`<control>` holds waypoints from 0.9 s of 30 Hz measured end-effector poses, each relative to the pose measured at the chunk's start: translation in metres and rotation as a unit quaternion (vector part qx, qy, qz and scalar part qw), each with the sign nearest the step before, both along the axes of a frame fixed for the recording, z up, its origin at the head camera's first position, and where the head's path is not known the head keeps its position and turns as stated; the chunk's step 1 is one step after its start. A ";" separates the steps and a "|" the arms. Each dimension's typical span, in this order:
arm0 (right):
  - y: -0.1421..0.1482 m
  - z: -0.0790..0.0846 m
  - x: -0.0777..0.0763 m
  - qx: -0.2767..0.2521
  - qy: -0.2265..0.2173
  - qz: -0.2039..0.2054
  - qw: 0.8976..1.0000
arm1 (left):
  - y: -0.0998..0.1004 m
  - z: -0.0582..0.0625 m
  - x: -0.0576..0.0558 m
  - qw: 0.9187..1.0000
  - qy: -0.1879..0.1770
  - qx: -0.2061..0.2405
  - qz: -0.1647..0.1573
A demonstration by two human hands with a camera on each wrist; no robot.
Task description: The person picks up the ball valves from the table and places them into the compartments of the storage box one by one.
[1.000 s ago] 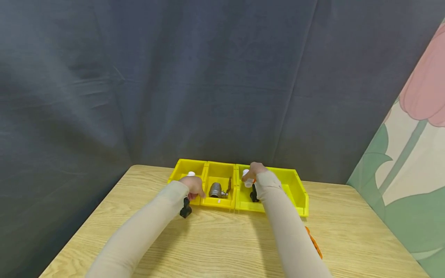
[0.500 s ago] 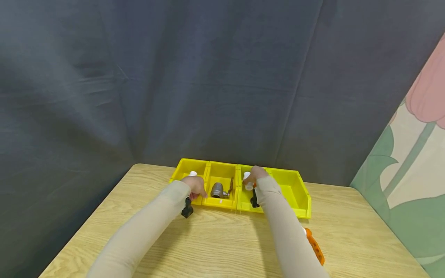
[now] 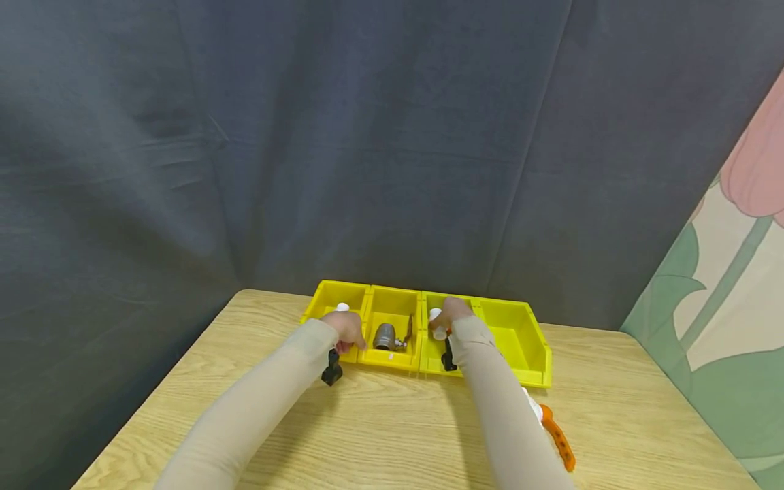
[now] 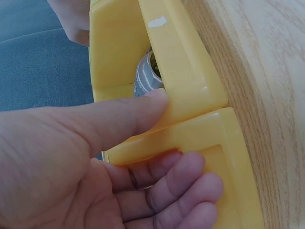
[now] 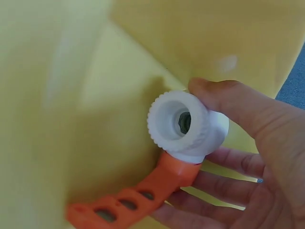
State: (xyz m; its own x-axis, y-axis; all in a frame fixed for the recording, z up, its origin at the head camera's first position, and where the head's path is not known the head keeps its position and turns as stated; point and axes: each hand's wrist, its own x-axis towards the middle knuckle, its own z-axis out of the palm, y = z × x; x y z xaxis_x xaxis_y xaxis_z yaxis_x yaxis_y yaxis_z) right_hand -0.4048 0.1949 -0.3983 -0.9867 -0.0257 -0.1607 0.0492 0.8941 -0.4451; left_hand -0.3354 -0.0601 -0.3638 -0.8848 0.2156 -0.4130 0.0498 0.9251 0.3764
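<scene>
My right hand point(image 3: 452, 313) reaches into the third of the joined yellow bins. It grips a white plastic ball valve point(image 5: 178, 125) with an orange handle point(image 5: 138, 198), thumb on the white body and fingers beneath. The handle points toward the lower left in the right wrist view. My left hand point(image 3: 348, 328) holds the walls between the first two bins, thumb on the valve side and curled fingers in the left bin point(image 4: 228, 181). A grey metal valve point(image 3: 384, 336) lies in the second bin point(image 3: 392, 299). A white piece point(image 3: 341, 307) shows in the left bin, partly hidden by my hand.
The fourth, wider bin point(image 3: 511, 340) stands at the right end of the row. Another white piece with an orange handle point(image 3: 559, 439) lies on the wooden table point(image 3: 392, 429), partly behind my right sleeve. A dark curtain point(image 3: 380, 150) hangs behind the table.
My right hand has lowered slightly into the third bin with the white valve. The left hand keeps its place. More of the orange-handled piece now shows beside my right sleeve.
</scene>
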 end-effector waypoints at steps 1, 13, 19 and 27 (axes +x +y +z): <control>0.000 0.000 0.000 0.003 -0.001 0.000 1.000 | 0.000 0.000 0.001 1.000 0.000 0.000 0.001; 0.000 0.000 0.001 0.030 0.016 0.019 0.999 | 0.000 0.002 0.000 1.000 -0.005 -0.005 0.000; -0.003 0.001 0.005 0.025 0.012 0.022 0.999 | 0.000 0.003 0.002 1.000 0.010 -0.010 -0.002; -0.003 -0.001 0.007 0.042 0.008 0.040 0.998 | 0.001 0.003 0.004 1.000 0.015 -0.021 -0.001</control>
State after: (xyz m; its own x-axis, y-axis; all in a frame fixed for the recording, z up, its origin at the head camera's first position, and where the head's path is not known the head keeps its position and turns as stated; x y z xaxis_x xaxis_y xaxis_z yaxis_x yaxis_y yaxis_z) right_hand -0.3983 0.1922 -0.3991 -0.9844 -0.0916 -0.1499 -0.0303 0.9291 -0.3687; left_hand -0.3313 -0.0592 -0.3603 -0.8964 0.2001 -0.3956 0.0613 0.9398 0.3363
